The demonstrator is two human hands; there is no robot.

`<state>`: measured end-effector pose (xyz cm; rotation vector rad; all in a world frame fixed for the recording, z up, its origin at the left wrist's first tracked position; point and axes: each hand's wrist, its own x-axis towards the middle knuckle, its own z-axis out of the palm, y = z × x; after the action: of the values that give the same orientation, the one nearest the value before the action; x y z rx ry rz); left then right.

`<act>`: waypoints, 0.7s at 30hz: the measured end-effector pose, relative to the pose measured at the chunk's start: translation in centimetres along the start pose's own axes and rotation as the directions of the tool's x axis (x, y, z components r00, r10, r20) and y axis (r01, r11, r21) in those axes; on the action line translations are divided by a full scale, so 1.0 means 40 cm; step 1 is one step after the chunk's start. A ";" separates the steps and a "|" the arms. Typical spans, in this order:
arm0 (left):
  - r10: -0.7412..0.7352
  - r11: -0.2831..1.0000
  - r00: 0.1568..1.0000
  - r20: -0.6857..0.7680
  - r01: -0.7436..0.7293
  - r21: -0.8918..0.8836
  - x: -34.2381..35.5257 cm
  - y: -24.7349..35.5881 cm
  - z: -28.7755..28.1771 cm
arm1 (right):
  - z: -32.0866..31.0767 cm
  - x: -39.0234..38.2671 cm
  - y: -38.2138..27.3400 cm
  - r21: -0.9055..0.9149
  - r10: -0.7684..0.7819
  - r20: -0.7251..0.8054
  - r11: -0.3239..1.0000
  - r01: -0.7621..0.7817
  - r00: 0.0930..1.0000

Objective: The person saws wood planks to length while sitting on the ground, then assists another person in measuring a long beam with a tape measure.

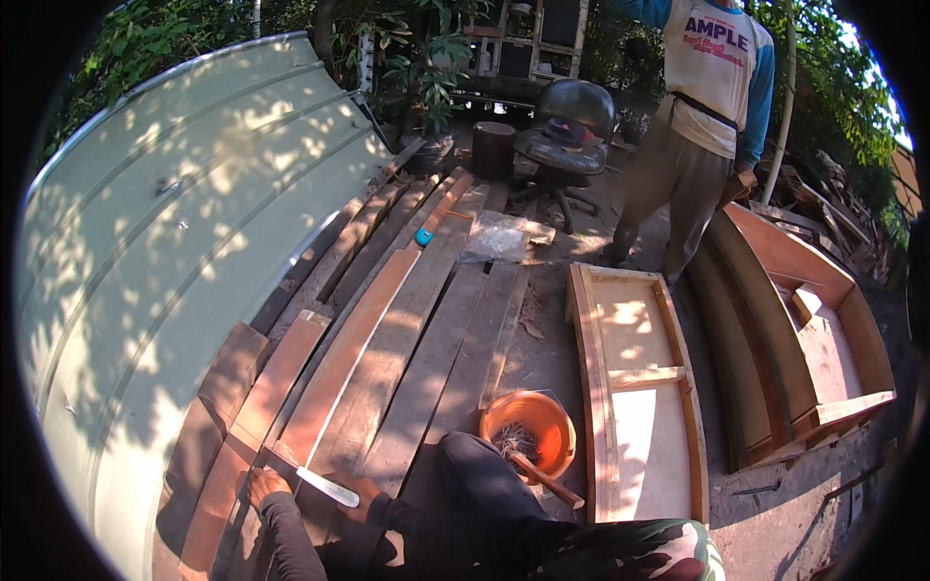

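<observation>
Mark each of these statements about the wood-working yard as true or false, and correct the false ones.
1. The left hand presses on a long reddish wooden plank. True.
2. The round orange plastic bucket stands on the black office chair. False: it sits on the ground beside the person's knee.
3. The right hand is at a flat pale metal ruler lying across the plank end. True.
4. The large pale corrugated metal sheet lies to the right of the planks. False: it is on their left.
5. A second person stands near the curved wooden frames. True.
</observation>
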<state>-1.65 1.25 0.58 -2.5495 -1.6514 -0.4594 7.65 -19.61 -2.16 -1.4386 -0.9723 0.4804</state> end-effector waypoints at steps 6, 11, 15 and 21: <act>-0.045 0.998 0.999 -0.009 0.046 0.038 -0.015 -0.050 0.002 | -0.339 -0.348 -0.373 -0.050 0.293 0.167 0.956 -0.289 0.941; -0.037 0.997 0.999 -0.041 0.039 0.065 -0.008 0.002 -0.041 | -0.242 -0.204 -0.314 -0.071 0.169 0.072 0.984 -0.164 0.983; -0.061 0.998 0.998 -0.010 0.061 0.016 0.037 0.023 -0.020 | -0.054 0.093 -0.154 -0.101 0.071 -0.006 0.992 -0.071 0.997; -0.104 0.993 0.994 0.016 0.105 -0.045 -0.009 -0.042 -0.036 | -0.214 -0.238 -0.290 -0.117 0.090 0.060 0.990 -0.083 0.994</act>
<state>-3.60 1.33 1.70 -2.5115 -1.8067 -0.4943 5.97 -33.74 7.62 -1.5812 -1.0058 0.5461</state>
